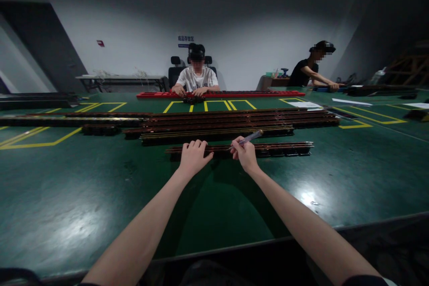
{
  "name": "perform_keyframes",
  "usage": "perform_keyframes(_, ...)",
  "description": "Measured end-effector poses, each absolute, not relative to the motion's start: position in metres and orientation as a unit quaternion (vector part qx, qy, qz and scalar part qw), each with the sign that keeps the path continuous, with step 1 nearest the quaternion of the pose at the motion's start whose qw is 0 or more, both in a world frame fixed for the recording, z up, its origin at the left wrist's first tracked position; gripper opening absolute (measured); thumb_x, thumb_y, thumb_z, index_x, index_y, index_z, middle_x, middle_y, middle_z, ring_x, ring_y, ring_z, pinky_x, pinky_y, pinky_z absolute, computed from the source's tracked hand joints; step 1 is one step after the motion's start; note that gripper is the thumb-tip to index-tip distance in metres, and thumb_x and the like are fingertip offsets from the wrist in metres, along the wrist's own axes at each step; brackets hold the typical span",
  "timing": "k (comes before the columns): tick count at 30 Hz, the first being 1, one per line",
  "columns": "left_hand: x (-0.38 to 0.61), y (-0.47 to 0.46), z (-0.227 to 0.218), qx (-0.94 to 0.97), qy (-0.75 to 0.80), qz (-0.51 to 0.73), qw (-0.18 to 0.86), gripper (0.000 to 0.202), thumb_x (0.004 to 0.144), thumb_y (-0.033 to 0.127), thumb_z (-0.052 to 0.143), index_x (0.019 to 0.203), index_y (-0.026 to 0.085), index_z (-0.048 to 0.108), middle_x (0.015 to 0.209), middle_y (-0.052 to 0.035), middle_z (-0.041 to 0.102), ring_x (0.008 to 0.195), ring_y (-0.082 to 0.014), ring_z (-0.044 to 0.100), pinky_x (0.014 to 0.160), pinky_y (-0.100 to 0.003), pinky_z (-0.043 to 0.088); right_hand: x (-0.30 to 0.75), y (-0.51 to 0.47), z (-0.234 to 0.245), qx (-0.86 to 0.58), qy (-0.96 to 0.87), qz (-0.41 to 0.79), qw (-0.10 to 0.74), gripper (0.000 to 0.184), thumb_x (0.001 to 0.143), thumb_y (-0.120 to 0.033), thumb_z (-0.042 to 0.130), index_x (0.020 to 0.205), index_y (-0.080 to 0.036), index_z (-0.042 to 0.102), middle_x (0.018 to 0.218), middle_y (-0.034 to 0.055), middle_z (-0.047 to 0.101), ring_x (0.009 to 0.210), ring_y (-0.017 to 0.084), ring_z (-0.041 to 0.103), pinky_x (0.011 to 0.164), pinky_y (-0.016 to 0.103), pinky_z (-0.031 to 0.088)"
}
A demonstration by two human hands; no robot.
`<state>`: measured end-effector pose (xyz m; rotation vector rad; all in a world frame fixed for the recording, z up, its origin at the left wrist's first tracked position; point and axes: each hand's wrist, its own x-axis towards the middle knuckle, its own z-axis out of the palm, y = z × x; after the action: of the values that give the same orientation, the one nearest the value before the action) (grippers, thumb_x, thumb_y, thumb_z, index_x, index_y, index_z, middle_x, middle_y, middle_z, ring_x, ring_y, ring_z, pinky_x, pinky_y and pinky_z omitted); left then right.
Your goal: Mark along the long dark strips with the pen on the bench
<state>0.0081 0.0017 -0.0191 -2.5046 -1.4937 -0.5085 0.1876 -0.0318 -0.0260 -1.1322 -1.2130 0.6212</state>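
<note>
A long dark rail (281, 148) with copper-coloured strips lies across the green table just in front of me. My left hand (193, 156) rests on its near edge, fingers curled over the top of it. My right hand (244, 154) is closed in a pinch on a clear-handled screwdriver (250, 137), its tip pointing down and left onto the rail between my hands. Both forearms reach forward from the table's near edge.
Several more long rails (214, 125) are stacked just behind. The green table (83, 196) has yellow marked boxes. A person in a white shirt (197, 78) sits opposite at a red rail (221, 94). Another person in black (308, 71) works at the far right.
</note>
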Motion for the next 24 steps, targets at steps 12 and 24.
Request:
perform_keyframes(12,0.0075,0.0001,-0.0171,-0.848,-0.496,-0.165,0.086,0.040,0.091,0.044,0.043,0.115,0.017,0.062,0.116,-0.0130,0.065,0.105,-0.0287,0.058,0.090,-0.045,0.042,0.1878,-0.0320,-0.0252,-0.495,-0.537,0.267,0.629,0.037,0.077,-0.052,0.060,0.064,-0.019,0.052,0.050,-0.0019,0.055,0.036,0.008,0.048,0.036,0.020,0.037)
perform_keyframes(24,0.0077,-0.0018,-0.0148,-0.848,-0.501,-0.155,0.078,0.042,0.092,0.045,0.042,0.116,0.016,0.061,0.118,-0.0135,0.064,0.108,-0.0283,0.057,0.091,-0.043,0.040,0.1877,-0.0329,-0.0234,-0.500,-0.541,0.261,0.624,0.039,0.076,-0.055,0.059,0.063,-0.020,0.051,0.051,-0.0015,0.056,0.036,0.009,0.049,0.036,0.021,0.038)
